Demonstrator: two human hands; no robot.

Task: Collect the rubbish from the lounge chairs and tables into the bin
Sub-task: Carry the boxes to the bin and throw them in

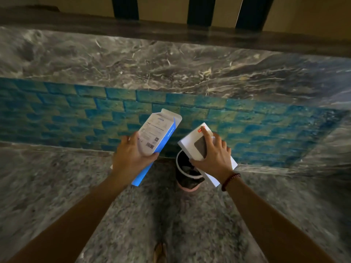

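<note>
Bin: on the floor, near centre, mouth narrow.
Blue-edged box: up and left of the bin, our left grip clamped round it.
White box: over the rim, right grip clamped on it.
Risk: dropped together, we judge they jam or spill.

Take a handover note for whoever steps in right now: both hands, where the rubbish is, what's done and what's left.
The left hand grips the white and blue box, just left of the bin.
The right hand grips the white box over the bin's mouth.
The bin stands on the stone floor by the blue tiled wall, with a dark liner; its contents cannot be made out.
Done: two boxes are at the bin.
Left: drop both in. Chairs and tables are out of view, so check them for more.
</note>
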